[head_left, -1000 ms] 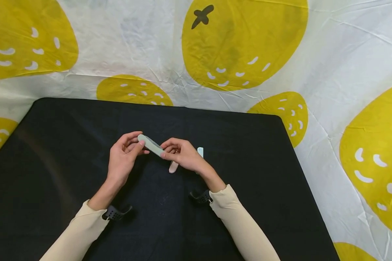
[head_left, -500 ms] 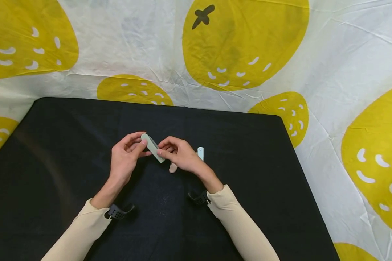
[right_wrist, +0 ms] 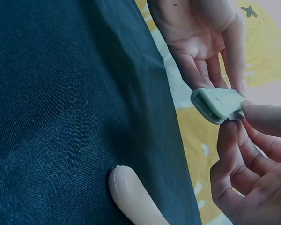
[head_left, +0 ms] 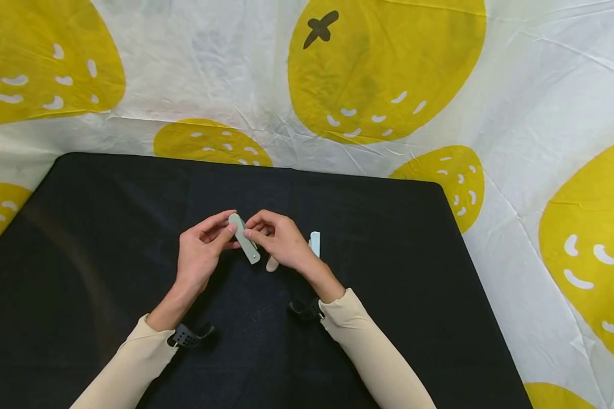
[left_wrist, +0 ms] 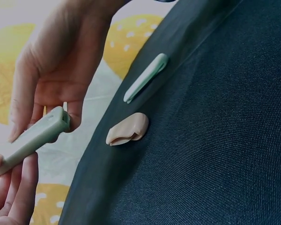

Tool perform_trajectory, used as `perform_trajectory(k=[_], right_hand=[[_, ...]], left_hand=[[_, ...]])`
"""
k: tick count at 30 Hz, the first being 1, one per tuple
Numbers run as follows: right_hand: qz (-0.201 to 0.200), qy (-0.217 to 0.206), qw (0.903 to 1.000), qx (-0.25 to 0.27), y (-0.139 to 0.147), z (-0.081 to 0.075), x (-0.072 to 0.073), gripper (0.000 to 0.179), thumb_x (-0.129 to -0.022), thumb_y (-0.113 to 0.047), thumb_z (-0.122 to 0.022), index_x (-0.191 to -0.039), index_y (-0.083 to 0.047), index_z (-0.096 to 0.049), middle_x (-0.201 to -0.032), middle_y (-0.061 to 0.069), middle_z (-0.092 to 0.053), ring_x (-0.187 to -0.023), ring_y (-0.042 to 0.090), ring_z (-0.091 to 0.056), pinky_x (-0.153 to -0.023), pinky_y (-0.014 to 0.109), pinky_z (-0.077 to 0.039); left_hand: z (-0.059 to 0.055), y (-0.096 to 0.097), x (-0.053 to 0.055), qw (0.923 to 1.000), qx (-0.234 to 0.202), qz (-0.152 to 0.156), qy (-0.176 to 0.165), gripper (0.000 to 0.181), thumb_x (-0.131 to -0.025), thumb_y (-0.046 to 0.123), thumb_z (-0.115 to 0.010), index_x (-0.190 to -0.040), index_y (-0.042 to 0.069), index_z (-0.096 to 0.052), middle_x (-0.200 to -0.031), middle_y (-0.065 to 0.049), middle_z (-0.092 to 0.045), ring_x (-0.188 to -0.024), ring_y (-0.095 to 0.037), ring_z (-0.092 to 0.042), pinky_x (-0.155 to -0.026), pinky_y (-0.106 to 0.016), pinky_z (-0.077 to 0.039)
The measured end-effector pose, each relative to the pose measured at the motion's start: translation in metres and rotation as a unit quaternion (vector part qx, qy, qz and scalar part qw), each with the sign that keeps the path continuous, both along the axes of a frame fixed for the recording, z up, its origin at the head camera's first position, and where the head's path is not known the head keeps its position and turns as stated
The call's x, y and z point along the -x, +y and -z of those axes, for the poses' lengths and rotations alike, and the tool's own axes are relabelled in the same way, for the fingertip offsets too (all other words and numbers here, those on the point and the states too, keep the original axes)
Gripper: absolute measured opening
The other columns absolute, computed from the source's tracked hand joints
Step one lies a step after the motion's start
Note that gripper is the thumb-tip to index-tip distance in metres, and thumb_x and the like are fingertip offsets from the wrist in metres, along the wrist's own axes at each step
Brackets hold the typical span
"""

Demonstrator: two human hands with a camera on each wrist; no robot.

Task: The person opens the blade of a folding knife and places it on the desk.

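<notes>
A pale green folding knife (head_left: pixel 245 241) is held slantwise above the black table, its riveted end toward me. My left hand (head_left: pixel 198 253) pinches its rounded far end between thumb and fingers. At the middle of the handle, my right hand (head_left: pixel 285 243) pinches it with thumb and fingertips. The right wrist view shows the open slot along the green handle (right_wrist: pixel 218 104); little of any blade can be made out. Beneath the right hand lies a beige item of similar shape (left_wrist: pixel 128 129), partly hidden in the head view. A light blue-green one (left_wrist: pixel 146 77) lies beside it.
Black cloth covers the table (head_left: pixel 133 238). Behind it and down the right side hangs a white curtain (head_left: pixel 199 62) with yellow fruit prints. Dark straps (head_left: pixel 189 336) circle both wrists below the sleeves.
The green knife has turned from slanting sideways to steeper, its riveted end swinging toward me. The right hand's grip has shifted from that end to the middle. Both hands have drawn closer together.
</notes>
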State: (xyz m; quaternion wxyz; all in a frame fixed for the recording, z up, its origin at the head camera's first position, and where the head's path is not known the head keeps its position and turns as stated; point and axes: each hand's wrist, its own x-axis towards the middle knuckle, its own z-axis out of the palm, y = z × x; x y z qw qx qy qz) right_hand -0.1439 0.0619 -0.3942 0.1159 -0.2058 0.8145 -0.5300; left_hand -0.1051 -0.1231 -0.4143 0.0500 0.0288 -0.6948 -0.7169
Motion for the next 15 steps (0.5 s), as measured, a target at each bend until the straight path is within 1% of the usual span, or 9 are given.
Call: perform_trajectory(k=[6,11,15], right_hand=[[-0.001,-0.011,0.9998,0.019,0.0004,0.0009,-0.0007,0.011,-0.102,-0.012,-0.067,-0.108,-0.004,-0.070,-0.094,0.014,-0.071,-0.085,0.045,-0.068,-0.067,0.020,-0.048],[-0.006,-0.013,0.9997,0.018,0.0012,0.0017,-0.0004,0.012,-0.102,-0.011,-0.066,-0.109,-0.002,-0.070,-0.092,0.017,-0.071,-0.083,0.044,-0.068,-0.065,0.020,-0.049],[0.007,-0.007,0.9998,0.017,0.0022,0.0021,0.0002,0.011,-0.102,-0.009,-0.065,-0.108,-0.001,-0.070,-0.093,0.016,-0.072,-0.080,0.039,-0.069,-0.064,0.020,-0.050]], left_hand=[[0.0002,-0.0007,-0.0003,1.0000,0.001,0.004,0.001,0.038,-0.098,0.012,-0.072,-0.133,0.000,-0.068,-0.110,0.004,-0.073,-0.089,-0.005,-0.074,-0.075,-0.025,-0.063],[0.0009,-0.0012,-0.0007,0.9999,0.004,0.011,0.001,0.038,-0.098,0.011,-0.072,-0.133,-0.001,-0.067,-0.108,0.005,-0.073,-0.088,-0.004,-0.073,-0.075,-0.025,-0.063],[0.0014,-0.0014,-0.0007,0.9999,-0.004,0.011,-0.002,0.037,-0.098,0.010,-0.071,-0.133,-0.001,-0.067,-0.107,0.003,-0.072,-0.086,-0.005,-0.074,-0.075,-0.026,-0.063]])
